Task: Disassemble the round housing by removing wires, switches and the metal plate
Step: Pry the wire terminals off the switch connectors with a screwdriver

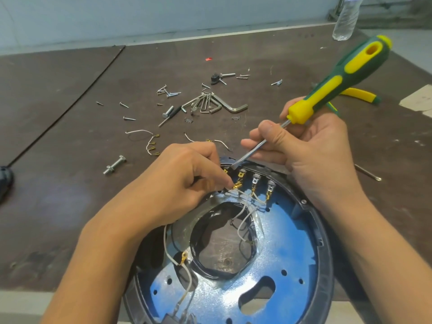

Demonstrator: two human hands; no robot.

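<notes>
Brass terminal (236,185) is pinched by the left hand (184,181), screwdriver (327,90) tip near.

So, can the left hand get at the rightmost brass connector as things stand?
Probably yes: the rightmost connector lies uncovered, near the left hand, which must first release the terminal it pinches.

Two hands: left hand (182,181), right hand (311,148). One housing (326,249), one screwdriver (339,83), one bottle (346,19), one pliers (360,94), one big bolt (114,164). At least four brass connectors (254,184). Hex keys (210,104) and screws (128,118) are too bunched to count.
</notes>
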